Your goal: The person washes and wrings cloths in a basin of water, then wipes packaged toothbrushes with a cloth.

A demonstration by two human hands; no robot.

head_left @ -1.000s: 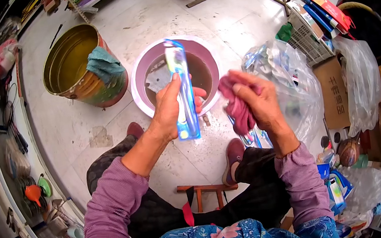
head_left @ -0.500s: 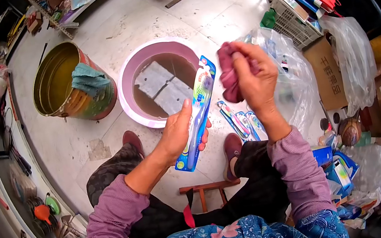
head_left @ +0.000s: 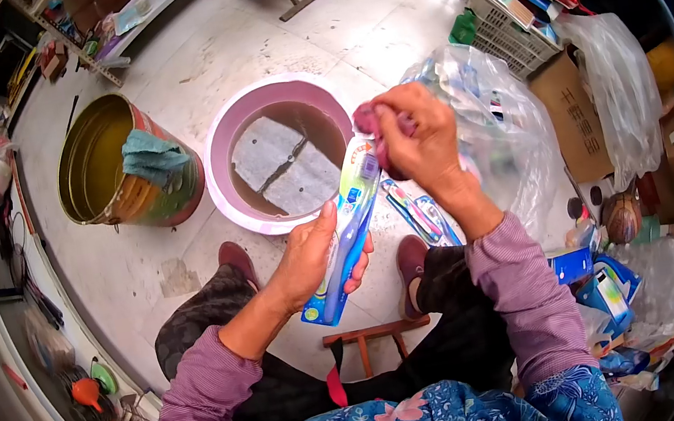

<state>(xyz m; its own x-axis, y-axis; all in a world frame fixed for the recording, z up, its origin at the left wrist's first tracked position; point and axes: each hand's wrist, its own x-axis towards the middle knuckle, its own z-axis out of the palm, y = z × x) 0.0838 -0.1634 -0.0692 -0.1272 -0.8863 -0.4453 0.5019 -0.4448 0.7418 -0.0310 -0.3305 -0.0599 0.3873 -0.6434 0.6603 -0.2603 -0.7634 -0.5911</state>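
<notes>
My left hand (head_left: 309, 257) is closed round the lower part of a packaged toothbrush (head_left: 349, 231), its blue blister pack tilted up to the right. A crumpled maroon cloth (head_left: 386, 139) is bunched in my right hand (head_left: 424, 137), at the upper end of the pack; the cloth covers part of that end. Just beyond the pack stands a pink basin (head_left: 213, 142) of murky water with a grey slab-like shape in it. Several more packaged toothbrushes (head_left: 419, 213) lie on the floor below my right hand.
A metal bucket (head_left: 94, 209) with a blue cloth (head_left: 155, 155) over its rim stands left of the basin. To the right are a clear plastic bag (head_left: 511, 139), a crate (head_left: 508, 38) and a cardboard box (head_left: 575, 124). Shelving lines the left; a wooden stool (head_left: 374, 331) is between my legs.
My right hand has brought the maroon cloth left and slightly down onto the top of the toothbrush pack. The pack has shifted slightly down and left in my left hand.
</notes>
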